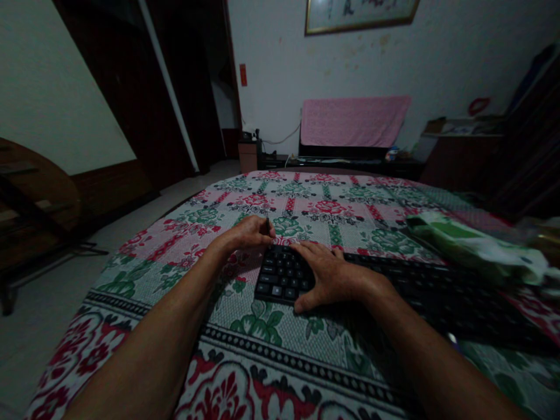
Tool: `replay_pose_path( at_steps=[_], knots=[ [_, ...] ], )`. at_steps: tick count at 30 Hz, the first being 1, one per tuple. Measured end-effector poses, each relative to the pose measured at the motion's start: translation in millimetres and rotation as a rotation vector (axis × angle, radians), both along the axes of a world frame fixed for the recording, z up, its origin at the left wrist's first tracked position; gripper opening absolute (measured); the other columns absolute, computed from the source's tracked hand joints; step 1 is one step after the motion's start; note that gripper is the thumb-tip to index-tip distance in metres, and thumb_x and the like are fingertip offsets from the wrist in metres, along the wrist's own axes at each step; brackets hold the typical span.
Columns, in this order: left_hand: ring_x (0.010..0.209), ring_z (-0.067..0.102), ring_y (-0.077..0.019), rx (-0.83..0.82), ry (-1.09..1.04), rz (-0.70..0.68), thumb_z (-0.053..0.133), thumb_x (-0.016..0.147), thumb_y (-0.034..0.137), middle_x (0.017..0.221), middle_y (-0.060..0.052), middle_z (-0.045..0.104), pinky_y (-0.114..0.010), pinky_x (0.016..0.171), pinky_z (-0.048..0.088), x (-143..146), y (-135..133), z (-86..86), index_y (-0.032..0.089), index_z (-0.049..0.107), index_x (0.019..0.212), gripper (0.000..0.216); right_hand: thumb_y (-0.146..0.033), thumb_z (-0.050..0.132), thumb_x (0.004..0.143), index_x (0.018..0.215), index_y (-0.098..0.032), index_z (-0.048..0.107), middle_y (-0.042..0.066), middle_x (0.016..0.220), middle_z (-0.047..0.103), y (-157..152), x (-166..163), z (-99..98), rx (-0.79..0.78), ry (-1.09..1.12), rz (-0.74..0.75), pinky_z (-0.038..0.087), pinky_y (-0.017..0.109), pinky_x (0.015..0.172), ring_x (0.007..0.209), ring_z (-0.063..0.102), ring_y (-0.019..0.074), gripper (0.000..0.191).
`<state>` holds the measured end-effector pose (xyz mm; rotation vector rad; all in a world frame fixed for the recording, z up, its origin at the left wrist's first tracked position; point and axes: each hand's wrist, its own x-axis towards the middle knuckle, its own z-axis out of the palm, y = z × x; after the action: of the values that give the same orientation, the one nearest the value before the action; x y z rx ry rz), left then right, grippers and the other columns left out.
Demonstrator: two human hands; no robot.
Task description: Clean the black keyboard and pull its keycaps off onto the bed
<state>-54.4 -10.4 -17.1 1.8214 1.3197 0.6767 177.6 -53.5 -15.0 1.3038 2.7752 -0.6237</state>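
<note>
- Head view: keyboard, best kept steady.
- Right hand: fingers spread over keyboard's left end.
- Left hand: slim item, seemingly, pinched by keyboard's far-left corner.

Head view, one: worn on the head, facing forward and down. Close range: left hand, right hand and keyboard, seen from above. Middle range: patterned tablecloth, receding. Far range: pale wall, ahead. Field: wide.

Fingers and slender forearms appear bare, as far as dimness allows.
</note>
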Motion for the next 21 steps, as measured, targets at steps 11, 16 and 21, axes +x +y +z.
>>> replay_pose_path(
  at_steps=[11, 16, 21],
  knots=[
    [0.059, 0.054, -0.0092, 0.072, 0.034, 0.008, 0.063, 0.063, 0.012, 0.063, 0.004, 0.058, -0.021, 0.059, 0.042, -0.9, -1.8, -3.0, 0.014, 0.056, 0.075, 0.014, -0.063, 0.069, 0.046, 0.143, -0.026, 0.016, 0.010, 0.149, 0.014, -1.4, -0.4, 2.6, 0.000, -0.012, -0.002, 0.004, 0.063, 0.104, 0.134, 0.008, 0.0399, 0.116],
    [0.057, 0.053, -0.0083, 0.014, -0.062, 0.003, 0.061, 0.065, 0.011, 0.062, 0.004, 0.056, -0.021, 0.058, 0.041, -0.7, -2.9, -4.2, 0.014, 0.053, 0.076, 0.014, -0.064, 0.069, 0.046, 0.143, -0.026, 0.015, 0.010, 0.149, 0.012, -1.0, -1.0, 2.1, -0.010, -0.023, -0.008, 0.004, 0.064, 0.104, 0.134, 0.007, 0.0404, 0.117],
    [0.055, 0.051, -0.0081, 0.028, -0.042, 0.021, 0.062, 0.066, 0.016, 0.062, 0.005, 0.055, -0.020, 0.054, 0.039, -2.9, -2.0, -6.3, 0.014, 0.054, 0.079, 0.016, -0.062, 0.070, 0.046, 0.142, -0.026, 0.017, 0.010, 0.149, 0.014, -4.0, -3.0, 6.6, -0.004, -0.041, -0.028, 0.006, 0.063, 0.104, 0.133, 0.008, 0.0409, 0.115]
  ],
)
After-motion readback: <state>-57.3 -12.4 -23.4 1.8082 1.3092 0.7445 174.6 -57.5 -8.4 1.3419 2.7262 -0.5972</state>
